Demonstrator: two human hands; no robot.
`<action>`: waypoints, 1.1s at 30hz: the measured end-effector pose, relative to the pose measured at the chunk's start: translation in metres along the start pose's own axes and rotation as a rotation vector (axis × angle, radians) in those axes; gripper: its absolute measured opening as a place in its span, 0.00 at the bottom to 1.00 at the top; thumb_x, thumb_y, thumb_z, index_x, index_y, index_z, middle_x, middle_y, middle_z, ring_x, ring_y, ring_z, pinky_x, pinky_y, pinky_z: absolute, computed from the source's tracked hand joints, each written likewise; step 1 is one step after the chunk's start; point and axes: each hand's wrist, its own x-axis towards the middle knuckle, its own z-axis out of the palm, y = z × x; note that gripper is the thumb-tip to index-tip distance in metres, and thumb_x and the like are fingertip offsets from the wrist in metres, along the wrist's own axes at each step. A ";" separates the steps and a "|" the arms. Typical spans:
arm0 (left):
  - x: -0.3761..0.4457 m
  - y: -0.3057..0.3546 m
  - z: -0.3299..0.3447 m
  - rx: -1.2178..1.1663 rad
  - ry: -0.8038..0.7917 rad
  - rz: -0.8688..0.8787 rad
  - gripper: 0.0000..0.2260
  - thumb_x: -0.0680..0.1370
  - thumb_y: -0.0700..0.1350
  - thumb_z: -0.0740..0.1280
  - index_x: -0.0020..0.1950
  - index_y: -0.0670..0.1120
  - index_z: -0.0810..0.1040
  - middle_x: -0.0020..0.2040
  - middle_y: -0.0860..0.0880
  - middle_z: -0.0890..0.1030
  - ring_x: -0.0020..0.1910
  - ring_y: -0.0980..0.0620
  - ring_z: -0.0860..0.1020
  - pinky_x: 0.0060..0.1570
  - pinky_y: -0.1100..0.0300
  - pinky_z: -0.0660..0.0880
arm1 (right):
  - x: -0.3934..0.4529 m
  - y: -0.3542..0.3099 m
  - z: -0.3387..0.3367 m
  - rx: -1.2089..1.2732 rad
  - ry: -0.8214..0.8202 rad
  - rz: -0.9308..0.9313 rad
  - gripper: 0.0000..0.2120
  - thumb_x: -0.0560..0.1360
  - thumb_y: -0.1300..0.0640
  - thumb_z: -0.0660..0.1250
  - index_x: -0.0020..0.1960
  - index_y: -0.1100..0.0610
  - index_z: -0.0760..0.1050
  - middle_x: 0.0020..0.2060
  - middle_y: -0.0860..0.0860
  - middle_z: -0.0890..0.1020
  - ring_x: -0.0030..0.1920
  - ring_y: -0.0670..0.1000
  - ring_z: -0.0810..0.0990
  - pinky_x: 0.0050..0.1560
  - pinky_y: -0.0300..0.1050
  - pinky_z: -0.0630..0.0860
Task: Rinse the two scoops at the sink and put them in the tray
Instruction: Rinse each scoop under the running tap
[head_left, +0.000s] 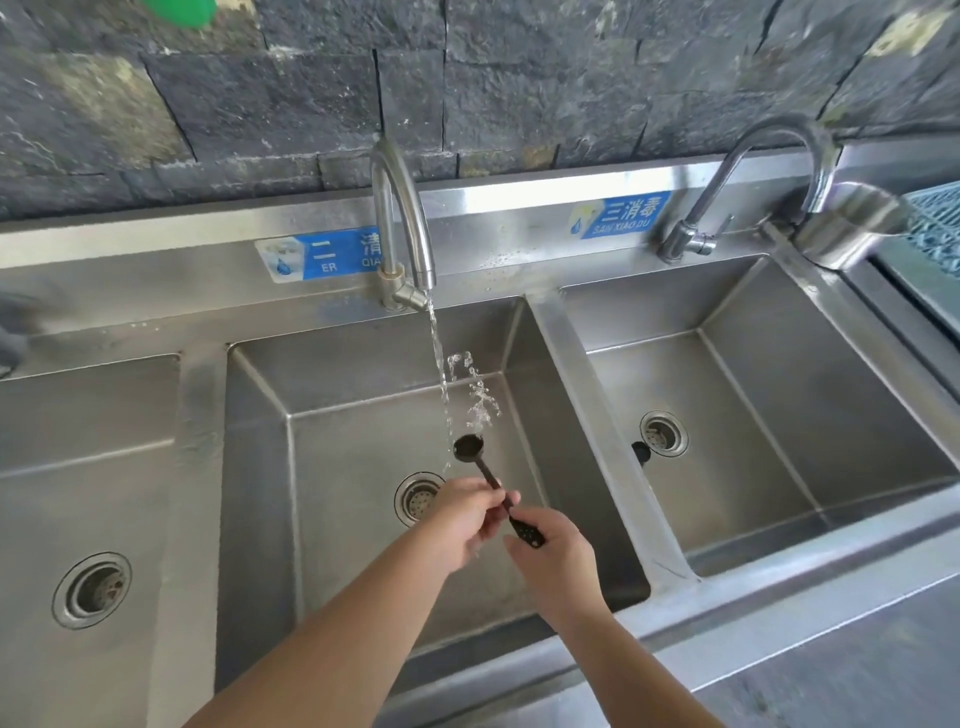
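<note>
Steel triple sink, middle tap ran. Your left hand and right hand gripped dark scoop, bowl under stream. Second scoop, tray unidentified; rinse underway, placement outstanding.

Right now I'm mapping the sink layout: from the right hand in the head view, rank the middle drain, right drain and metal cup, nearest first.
From the right hand:
1. Middle drain, just left.
2. Right drain, next basin, up right.
3. Metal cup, far right rim.
</note>
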 end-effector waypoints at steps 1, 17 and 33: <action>-0.001 -0.001 0.004 -0.003 -0.022 -0.008 0.07 0.80 0.33 0.61 0.49 0.42 0.76 0.34 0.48 0.85 0.34 0.54 0.78 0.30 0.65 0.72 | -0.001 0.002 -0.002 -0.014 0.016 -0.022 0.12 0.74 0.58 0.70 0.55 0.46 0.81 0.48 0.38 0.80 0.47 0.36 0.79 0.44 0.22 0.71; 0.024 0.001 0.112 -0.142 -0.128 0.039 0.10 0.81 0.34 0.56 0.51 0.41 0.77 0.38 0.45 0.80 0.33 0.52 0.78 0.29 0.64 0.73 | 0.057 0.057 -0.093 -0.150 0.107 -0.553 0.13 0.69 0.67 0.73 0.53 0.58 0.84 0.53 0.52 0.83 0.48 0.51 0.82 0.50 0.38 0.79; 0.177 -0.063 0.315 0.557 -0.018 -0.002 0.10 0.77 0.35 0.66 0.43 0.50 0.81 0.29 0.51 0.79 0.24 0.58 0.75 0.26 0.66 0.71 | 0.219 0.182 -0.253 0.148 0.039 0.363 0.14 0.73 0.53 0.68 0.28 0.46 0.78 0.21 0.43 0.77 0.26 0.44 0.74 0.21 0.30 0.63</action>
